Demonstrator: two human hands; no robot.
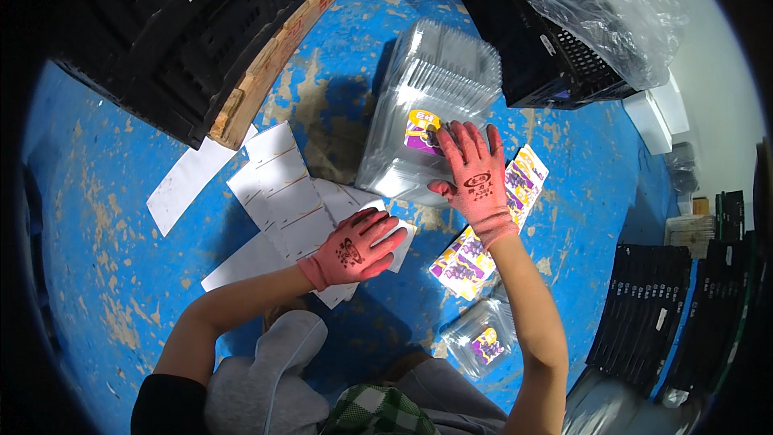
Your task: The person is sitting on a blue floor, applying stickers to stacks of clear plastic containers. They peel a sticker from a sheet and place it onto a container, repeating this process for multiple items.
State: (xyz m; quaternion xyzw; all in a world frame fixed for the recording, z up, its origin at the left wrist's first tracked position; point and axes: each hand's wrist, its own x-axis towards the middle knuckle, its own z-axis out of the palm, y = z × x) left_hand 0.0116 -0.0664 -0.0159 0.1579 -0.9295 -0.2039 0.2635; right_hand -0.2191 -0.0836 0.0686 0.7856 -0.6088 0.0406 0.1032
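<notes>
My right hand [474, 178], in a pink work glove, lies spread over a stack of clear plastic clamshell containers [386, 115]. Its fingertips touch the right side of a purple, yellow and white grape label [421, 140] on the top container and partly cover it. My left hand [357, 248], gloved alike, rests over white label backing sheets [281, 178] with its fingers a little apart; what lies under the palm is hidden. Below my right hand, strips of printed labels [465, 263] lie on the floor, partly behind my wrist. Nearer me sits a clear container with a label [480, 338].
The floor [115, 217] is worn blue paint. A black plastic crate on a wooden pallet [226, 115] stands at upper left. Another black crate [525, 42], draped with clear plastic film [610, 12], is at upper right. Stacked black crates [643, 308] line the right side.
</notes>
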